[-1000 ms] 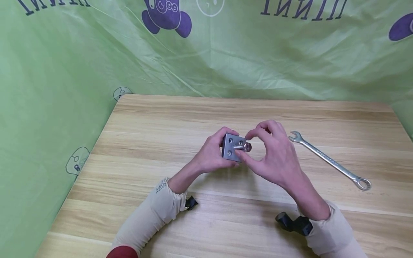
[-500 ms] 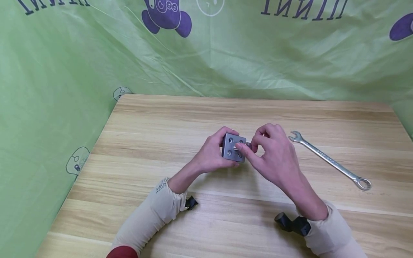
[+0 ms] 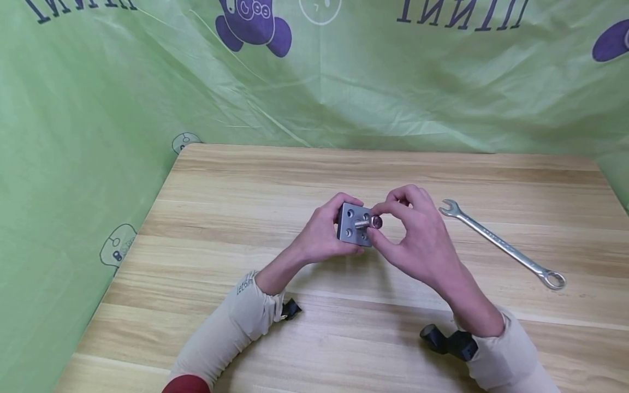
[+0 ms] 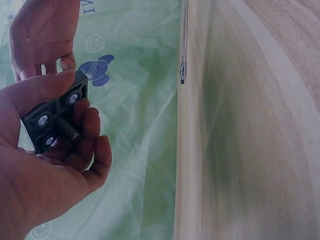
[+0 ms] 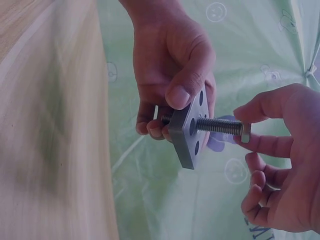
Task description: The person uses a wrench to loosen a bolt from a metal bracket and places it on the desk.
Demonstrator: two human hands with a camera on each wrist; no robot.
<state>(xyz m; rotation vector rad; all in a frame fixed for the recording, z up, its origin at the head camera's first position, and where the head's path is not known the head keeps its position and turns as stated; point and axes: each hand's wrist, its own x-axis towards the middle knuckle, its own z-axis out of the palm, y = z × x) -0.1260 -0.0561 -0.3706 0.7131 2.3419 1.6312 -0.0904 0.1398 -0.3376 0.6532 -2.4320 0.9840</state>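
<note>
Left hand point(image 3: 321, 236) curled in a grip, right hand point(image 3: 417, 240) pinching with thumb and forefinger, forearms angled inward.

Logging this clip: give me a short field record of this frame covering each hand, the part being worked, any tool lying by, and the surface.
left hand: grips the metal plate, thumb on its upper edge, held above the table
right hand: pinches the head end of the bolt
bolt: threaded shank through the plate's middle hole, head end away from the plate
plate holes: four at the corners besides the middle one
wrench: lies on the table to the right, untouched
table: light wood
backdrop: green printed sheet
</note>
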